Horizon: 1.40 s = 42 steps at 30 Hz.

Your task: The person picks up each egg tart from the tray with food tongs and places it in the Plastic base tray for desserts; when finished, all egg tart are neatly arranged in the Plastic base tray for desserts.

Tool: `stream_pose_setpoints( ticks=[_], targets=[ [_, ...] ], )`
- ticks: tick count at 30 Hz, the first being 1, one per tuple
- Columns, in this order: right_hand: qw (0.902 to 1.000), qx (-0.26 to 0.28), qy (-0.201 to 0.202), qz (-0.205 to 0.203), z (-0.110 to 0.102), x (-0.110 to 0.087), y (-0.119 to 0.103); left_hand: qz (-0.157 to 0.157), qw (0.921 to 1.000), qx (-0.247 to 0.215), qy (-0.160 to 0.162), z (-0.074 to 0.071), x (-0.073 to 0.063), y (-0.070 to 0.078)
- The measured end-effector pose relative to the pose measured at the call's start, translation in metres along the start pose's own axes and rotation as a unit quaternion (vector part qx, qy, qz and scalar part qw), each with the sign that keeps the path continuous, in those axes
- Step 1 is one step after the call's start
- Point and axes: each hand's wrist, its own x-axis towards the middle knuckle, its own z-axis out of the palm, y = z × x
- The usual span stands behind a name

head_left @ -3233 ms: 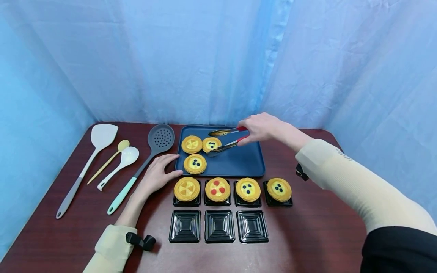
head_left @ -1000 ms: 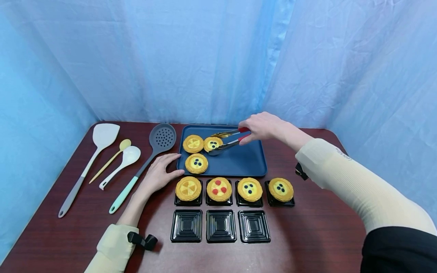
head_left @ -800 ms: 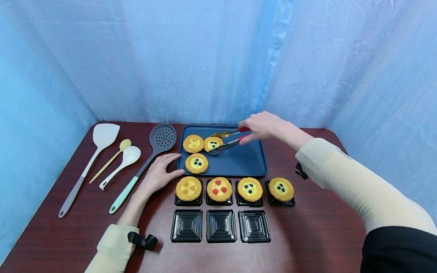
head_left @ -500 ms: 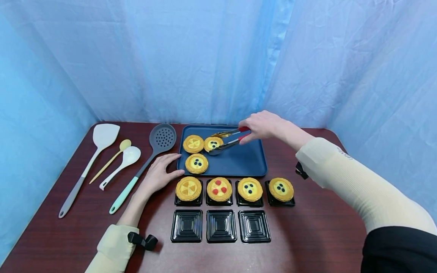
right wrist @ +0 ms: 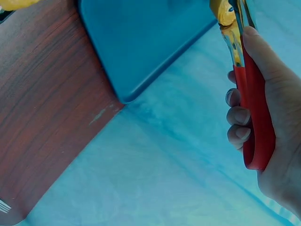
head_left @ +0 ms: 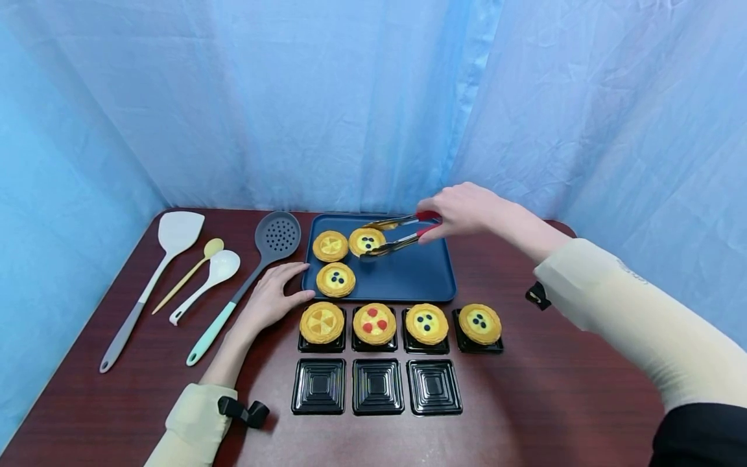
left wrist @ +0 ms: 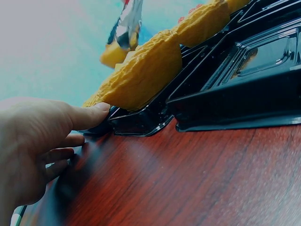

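My right hand [head_left: 467,211] grips metal tongs [head_left: 403,242] by their red handles. The tong tips sit on either side of an egg tart with dark berries [head_left: 360,237], above the back of the blue tray [head_left: 408,279]. In the right wrist view, fingers and thumb wrap the red handles [right wrist: 259,122]. My left hand [head_left: 271,298] rests at the tray's left edge, fingers extended, thumb near its front corner. Two more tarts lie on the tray: one with yellow wedges [head_left: 330,246], one with berries [head_left: 335,279].
In front of the tray, tarts sit on several black square plastic trays, one topped with red pieces [head_left: 374,324]. A second row holds three black trays [head_left: 377,387]. At left lie a white turner [head_left: 177,232], wooden spoon [head_left: 213,247], white ladle [head_left: 223,266] and slotted skimmer [head_left: 277,235].
The tongs and the berry tart between their tips have risen slightly and shifted right, away from the wedge tart. My right forearm has swung to the right. The left hand stays put.
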Motion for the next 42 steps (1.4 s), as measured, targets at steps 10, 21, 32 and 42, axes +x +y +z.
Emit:
stream_pose_setpoints(
  ticks=[10, 21, 32, 42],
  targets=[
    [0.9958, 0.031, 0.060, -0.062, -0.016, -0.032, -0.032, 0.004, 1.0000, -0.003, -0.004, -0.003, 0.000, 0.000],
    [0.9780, 0.003, 0.091, -0.188, -0.010, -0.058, -0.089, 0.002, 1.0000, -0.004, -0.005, -0.006, 0.002, 0.001],
    [0.9633, -0.032, 0.075, -0.256, 0.002, -0.064, -0.129, 0.005, 0.9999, -0.006, -0.008, -0.007, -0.001, 0.000],
    [0.9578, -0.065, 0.073, -0.270, 0.009, -0.057, -0.146, -0.005, 1.0000, -0.004, -0.006, -0.006, -0.001, 0.000]
  ],
)
